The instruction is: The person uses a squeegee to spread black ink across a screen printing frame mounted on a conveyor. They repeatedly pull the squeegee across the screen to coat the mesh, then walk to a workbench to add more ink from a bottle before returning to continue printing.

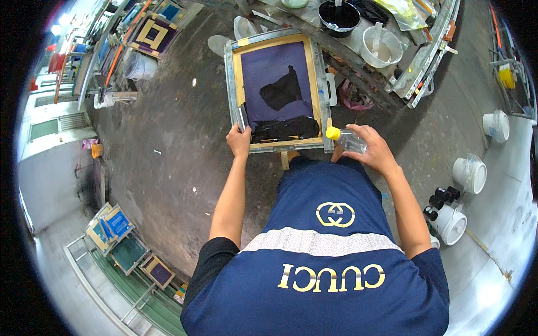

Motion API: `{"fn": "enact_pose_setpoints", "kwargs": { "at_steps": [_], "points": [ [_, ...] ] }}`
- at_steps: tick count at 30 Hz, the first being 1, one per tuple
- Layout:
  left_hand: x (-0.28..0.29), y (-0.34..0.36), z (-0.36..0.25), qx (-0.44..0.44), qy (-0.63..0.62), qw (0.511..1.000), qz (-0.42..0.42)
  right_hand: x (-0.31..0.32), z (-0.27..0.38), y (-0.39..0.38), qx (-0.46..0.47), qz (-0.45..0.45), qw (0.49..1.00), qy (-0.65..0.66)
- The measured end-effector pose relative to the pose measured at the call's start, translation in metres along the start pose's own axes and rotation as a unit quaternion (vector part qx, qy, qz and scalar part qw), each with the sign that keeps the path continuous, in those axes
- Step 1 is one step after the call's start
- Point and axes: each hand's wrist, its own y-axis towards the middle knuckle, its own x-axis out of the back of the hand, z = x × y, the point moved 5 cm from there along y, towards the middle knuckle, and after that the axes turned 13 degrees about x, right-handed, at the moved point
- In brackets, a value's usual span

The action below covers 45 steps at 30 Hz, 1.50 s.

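Note:
A screen-printing frame (230, 78) stands tilted in front of me. It has a metal border, yellow tape inside and purple mesh (274, 61) with a dark hand-like patch. Wet black ink (286, 129) lies along its near end. My left hand (239, 140) is closed on the frame's near left corner; a flat silver-grey piece (242, 116) rises beside its fingers, and whether they also hold it is unclear. By the near right corner, my right hand (371, 147) grips a clear plastic bottle (353, 141) lying sideways, its yellow cap (333, 133) towards the frame.
A worktable (358, 73) at the far right bears a bowl of black ink (339, 19) and a translucent tub (382, 47) with a stirring stick. White buckets (448, 224) stand along the right. More printing screens (129, 255) lean at the lower left.

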Motion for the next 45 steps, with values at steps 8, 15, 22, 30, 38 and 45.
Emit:
{"fn": "enact_pose_setpoints", "kwargs": {
  "at_steps": [8, 15, 22, 30, 38, 45],
  "points": [
    [-0.085, -0.060, -0.062, 0.027, -0.200, 0.976, 0.085, -0.051, -0.047, 0.030, 0.031, 0.160, 0.977, -0.140],
    [-0.105, -0.073, -0.053, 0.014, -0.274, 0.949, 0.156, -0.076, -0.059, 0.058, 0.076, 0.184, 0.955, -0.220],
    [-0.039, -0.002, 0.002, 0.065, -0.229, 0.970, 0.049, -0.108, -0.046, 0.091, 0.136, 0.265, 0.896, -0.329],
    [-0.021, -0.004, 0.015, 0.142, -0.376, 0.912, 0.081, -0.128, -0.035, 0.115, 0.111, 0.292, 0.875, -0.370],
    [-0.007, 0.001, 0.040, 0.180, -0.357, 0.897, 0.186, -0.132, -0.030, 0.114, 0.104, 0.294, 0.886, -0.343],
    [-0.001, -0.010, 0.031, 0.064, -0.164, 0.983, 0.050, -0.122, -0.049, 0.095, 0.105, 0.210, 0.919, -0.317]
  ]
}}
